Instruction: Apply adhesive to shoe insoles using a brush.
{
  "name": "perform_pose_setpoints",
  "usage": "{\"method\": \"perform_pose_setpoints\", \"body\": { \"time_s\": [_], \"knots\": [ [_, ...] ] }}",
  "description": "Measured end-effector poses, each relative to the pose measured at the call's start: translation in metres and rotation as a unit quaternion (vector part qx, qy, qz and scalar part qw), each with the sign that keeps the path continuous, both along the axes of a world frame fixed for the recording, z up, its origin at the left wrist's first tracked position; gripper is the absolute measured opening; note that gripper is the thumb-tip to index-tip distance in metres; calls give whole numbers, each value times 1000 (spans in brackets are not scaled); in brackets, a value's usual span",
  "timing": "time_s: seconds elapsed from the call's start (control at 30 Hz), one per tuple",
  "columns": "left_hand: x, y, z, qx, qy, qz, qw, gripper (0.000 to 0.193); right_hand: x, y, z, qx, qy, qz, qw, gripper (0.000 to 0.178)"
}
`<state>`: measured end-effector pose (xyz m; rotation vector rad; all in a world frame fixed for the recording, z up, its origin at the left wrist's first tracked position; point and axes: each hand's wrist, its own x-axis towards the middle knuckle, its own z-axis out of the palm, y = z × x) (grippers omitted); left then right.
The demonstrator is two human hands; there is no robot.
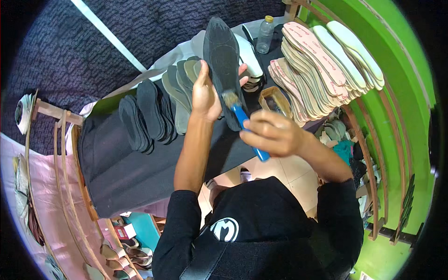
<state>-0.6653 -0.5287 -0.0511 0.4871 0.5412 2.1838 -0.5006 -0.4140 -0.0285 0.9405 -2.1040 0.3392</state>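
My left hand (205,97) holds a long black shoe sole (221,51) upright by its edge, thumb on the near side and fingertips showing past the far edge. Gripped in my right hand (275,133) is a blue-handled brush (239,113), slightly smeared by motion. Its pale bristles touch the lower part of the sole. Just beyond my right hand stands an open tan container (275,99) with a see-through or wet-looking inside. To the left of my left hand, olive-grey insoles (173,95) lie overlapped on the dark cloth.
Black insoles (151,109) lie in overlapping rows on the cloth-covered table (135,172). Tall stacks of pink-topped and white insoles (312,60) fill the right end. A clear bottle with a yellow cap (265,36) stands at the back. Wooden racks (63,154) flank the table.
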Motion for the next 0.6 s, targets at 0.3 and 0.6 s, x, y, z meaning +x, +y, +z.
{"method": "perform_pose_setpoints", "body": {
  "time_s": [0.3, 0.6],
  "knots": [
    [2, -10, 5, -4, 22, -3, 1000, 64, 10, 14, 15, -212, -215, 73, 951, 23],
    [13, -2, -6, 20, 25, -84, 996, 63, -34, 48, 69, -183, -123, -1, 975, 19]
  ]
}}
